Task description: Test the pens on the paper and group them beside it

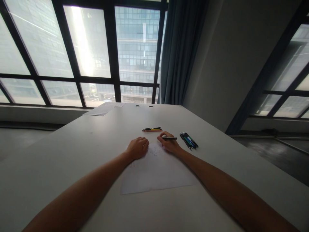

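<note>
The right hand [169,144] rested on the top edge of a sheet of paper [156,172], its fingers [162,138] closed around a dark pen [169,138] that lay nearly flat and pointed away to the right, so the tip seemed set over the faint scribbles just under those fingers. The left hand [137,147] sat curled into a loose fist on the paper's upper left corner, holding nothing, pressing down as if to keep the sheet from sliding. Just beyond the right fingers lay a small bundle of pens or pencils [152,129], yellow and red among them, and just to the right of those fingers a second cluster of pens [188,140], blue, green and black, both within easy reach. The pale worktop [72,151] was broad and matte; more papers [103,109] lay at its far edge, well away from either hand. Behind stood tall dark-framed windows [96,51] facing a glass office block, with a blue-grey curtain [180,51] drawn into the corner.
</note>
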The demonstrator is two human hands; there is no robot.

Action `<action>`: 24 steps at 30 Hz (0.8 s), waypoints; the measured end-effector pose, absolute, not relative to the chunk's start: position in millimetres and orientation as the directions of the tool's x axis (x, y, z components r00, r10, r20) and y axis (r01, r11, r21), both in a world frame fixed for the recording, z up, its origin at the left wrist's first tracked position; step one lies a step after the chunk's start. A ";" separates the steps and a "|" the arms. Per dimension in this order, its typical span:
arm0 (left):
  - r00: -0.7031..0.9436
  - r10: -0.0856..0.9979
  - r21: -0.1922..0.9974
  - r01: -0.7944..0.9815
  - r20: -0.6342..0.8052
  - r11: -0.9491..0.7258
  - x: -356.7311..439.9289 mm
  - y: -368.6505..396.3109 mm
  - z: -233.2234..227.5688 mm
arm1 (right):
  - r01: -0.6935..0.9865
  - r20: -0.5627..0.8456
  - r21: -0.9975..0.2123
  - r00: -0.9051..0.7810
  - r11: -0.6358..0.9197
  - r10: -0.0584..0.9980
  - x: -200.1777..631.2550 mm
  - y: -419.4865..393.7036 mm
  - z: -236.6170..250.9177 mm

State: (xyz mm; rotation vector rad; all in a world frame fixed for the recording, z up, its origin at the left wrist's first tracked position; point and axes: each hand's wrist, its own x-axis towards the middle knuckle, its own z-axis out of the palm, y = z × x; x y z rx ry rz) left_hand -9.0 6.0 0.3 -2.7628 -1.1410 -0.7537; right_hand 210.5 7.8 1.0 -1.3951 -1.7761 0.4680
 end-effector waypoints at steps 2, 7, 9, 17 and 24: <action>0.613 0.632 0.146 0.653 0.473 -0.743 -9.4 4.7 1.2 | 0.672 0.489 -0.617 -0.082 0.410 0.869 209.1 3.6 3.3; 0.713 0.475 0.073 0.516 0.515 -0.853 -10.6 2.1 3.2 | 0.761 0.548 -0.493 -0.105 0.422 0.830 201.9 -1.0 5.3; 0.757 0.416 0.031 0.466 0.504 -0.884 -10.9 2.1 3.7 | 0.761 0.555 -0.489 -0.107 0.427 0.825 199.9 -0.6 3.7; 0.810 0.350 -0.017 0.405 0.470 -0.914 -10.1 2.3 5.4 | 0.786 0.564 -0.435 -0.143 0.440 0.814 194.8 -4.1 2.8; 0.830 0.326 -0.050 0.388 0.454 -0.920 -8.7 -1.9 7.8 | 0.771 0.536 -0.455 -0.161 0.445 0.828 193.5 -5.3 4.9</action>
